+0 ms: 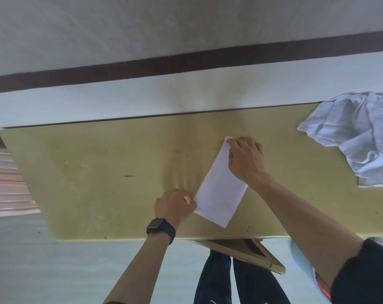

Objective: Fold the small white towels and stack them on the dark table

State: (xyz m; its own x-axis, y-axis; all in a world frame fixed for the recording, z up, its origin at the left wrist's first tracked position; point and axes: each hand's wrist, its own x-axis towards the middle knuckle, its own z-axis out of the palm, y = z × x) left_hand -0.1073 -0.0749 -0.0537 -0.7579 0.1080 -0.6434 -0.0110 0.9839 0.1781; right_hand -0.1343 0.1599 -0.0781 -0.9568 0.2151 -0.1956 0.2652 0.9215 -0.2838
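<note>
The folded white towel [219,189] is laid as a narrow strip on the surface [98,172], its long axis slanted from the near end up to the far end, slightly rightward. The near left corner is pinched by the left grip [175,207]; the far end is held under the curled fingers of the right grip [245,159]. A halving across the length is judged next, one end carried to the other. The unfolded pile [357,137] is seen well apart at far right
</note>
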